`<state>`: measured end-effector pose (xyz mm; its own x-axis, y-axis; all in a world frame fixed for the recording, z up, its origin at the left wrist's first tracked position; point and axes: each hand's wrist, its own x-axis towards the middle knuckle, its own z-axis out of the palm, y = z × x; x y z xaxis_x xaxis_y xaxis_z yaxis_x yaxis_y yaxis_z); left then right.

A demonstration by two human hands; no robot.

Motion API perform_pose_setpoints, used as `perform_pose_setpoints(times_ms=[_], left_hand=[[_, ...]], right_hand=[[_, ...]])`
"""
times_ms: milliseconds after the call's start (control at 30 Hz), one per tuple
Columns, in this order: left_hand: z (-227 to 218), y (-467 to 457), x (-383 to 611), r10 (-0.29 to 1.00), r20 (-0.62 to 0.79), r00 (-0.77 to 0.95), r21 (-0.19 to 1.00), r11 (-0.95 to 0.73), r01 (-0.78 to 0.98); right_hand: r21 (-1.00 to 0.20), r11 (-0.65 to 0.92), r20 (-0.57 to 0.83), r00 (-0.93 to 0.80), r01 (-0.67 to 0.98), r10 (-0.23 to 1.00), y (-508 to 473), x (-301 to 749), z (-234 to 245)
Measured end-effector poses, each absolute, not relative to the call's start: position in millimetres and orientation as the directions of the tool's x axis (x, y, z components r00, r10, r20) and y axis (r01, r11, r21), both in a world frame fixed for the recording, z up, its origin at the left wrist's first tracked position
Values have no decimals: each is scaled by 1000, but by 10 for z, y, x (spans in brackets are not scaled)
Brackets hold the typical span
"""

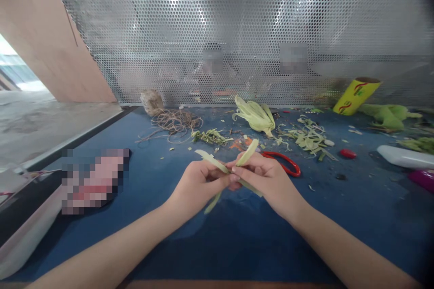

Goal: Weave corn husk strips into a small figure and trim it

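Pale green husk strips (249, 152) cross between my two hands, above the middle of the blue tabletop. My left hand (200, 185) is closed, thumb and fingertips pinching the strips where they cross. From the other side my right hand (267, 178) pinches them too, its thumb close to the left thumb. Two strip ends stick up in a V and other ends hang below the fingers. The crossing point is partly hidden by my fingertips. Just behind my right hand lie red-handled scissors (286, 165), their blades mostly out of sight.
A peeled-back corn husk (255, 115) lies at the back, with shredded strips (310, 137) to its right. Tangled twine (178, 119) spreads at back left. A yellow tube (356, 95) leans against the perforated metal screen (237, 18). A pixelated flat object (98, 180) lies left.
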<state>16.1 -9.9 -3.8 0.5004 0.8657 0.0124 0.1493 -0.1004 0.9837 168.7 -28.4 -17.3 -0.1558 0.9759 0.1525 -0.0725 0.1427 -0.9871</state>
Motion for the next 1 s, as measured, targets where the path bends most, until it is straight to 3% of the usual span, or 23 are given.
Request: perform_pose_setpoints(times_ms=[167,433,667,867,1000], left_hand=[[-47,-117,160,889,6,457,1000,-13,12],[6,-121,107,875,-61,480,992,-3,130],[81,-89,81,872,31,488,948,-180,262],[-33,-95,123,928,148,342,899,-270,345],[-73,-121,113,896,194,398,833,-365,416]], right_hand=[[-980,191,196,-127,-56,972,-285,1722,-194],[-944,279,270,-75,178,960,-320,1769,-167],[-988,143,132,-169,54,977,-293,1727,-142],[-963,150,141,-58,222,988,-317,1646,-154],[-955,189,170,-99,228,980,-299,1625,-176]])
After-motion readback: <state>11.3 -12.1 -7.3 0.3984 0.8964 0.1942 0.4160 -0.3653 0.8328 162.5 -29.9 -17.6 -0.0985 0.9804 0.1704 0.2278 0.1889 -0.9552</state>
